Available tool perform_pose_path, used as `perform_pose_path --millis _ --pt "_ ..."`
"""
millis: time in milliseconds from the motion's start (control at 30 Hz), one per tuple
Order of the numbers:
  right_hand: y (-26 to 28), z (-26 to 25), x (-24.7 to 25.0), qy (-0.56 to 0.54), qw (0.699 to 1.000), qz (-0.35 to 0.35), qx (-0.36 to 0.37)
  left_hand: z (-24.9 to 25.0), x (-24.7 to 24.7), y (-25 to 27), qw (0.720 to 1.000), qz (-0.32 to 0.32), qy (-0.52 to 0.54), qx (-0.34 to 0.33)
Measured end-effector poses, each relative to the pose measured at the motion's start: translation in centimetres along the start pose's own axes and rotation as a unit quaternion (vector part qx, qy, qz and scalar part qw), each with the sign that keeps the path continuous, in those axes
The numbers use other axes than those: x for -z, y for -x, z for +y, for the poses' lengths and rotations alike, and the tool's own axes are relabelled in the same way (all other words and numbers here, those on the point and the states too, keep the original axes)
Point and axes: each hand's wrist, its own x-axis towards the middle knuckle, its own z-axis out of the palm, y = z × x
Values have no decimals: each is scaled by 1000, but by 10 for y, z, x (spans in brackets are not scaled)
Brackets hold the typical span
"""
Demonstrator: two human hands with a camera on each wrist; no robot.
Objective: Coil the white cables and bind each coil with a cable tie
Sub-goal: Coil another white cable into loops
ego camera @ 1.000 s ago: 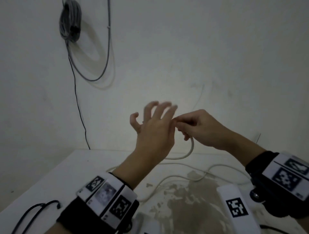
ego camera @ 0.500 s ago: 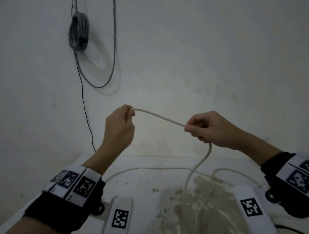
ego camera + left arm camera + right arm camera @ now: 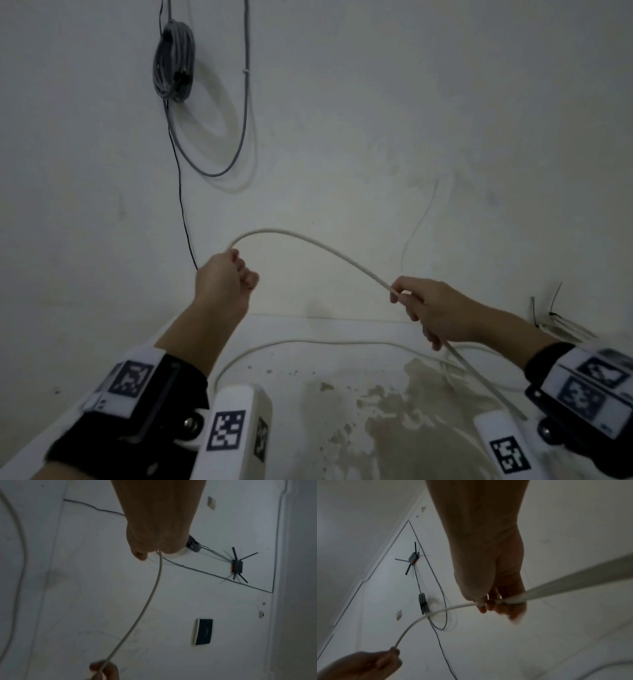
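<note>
Both hands are drawing apart since the earlier frames, paying out a longer arc of white cable [image 3: 310, 241] between them.

The left hand [image 3: 224, 279] is closing its grip around the cable's end, fingers curled on it, while the right hand [image 3: 430, 308] is pinching the cable farther along, thumb against fingers. Between the two grips the cable is arching upward; below the right grip it is trailing down to the desk [image 3: 342, 421], where more slack is lying in loose curves under both hands. To coil well, the person is probably best keeping the left grip firm and letting the right grip slide, bringing each equal length back to the left hand without twisting.
</note>
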Motion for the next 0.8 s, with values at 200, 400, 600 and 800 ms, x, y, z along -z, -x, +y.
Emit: perform_pose_path --millis 200,400,600,800 --pt "7 -25 -37 282 943 -23 173 -17 -14 41 974 -221 54 -9" --pt "11 -54 -32 298 887 38 352 -42 -8 63 861 -369 -308 -166" --pt "10 -53 -15 187 895 164 371 -56 -6 67 758 -347 -473 -284" --pt "10 -30 2 65 923 229 304 -32 -6 47 922 -281 -262 -41"
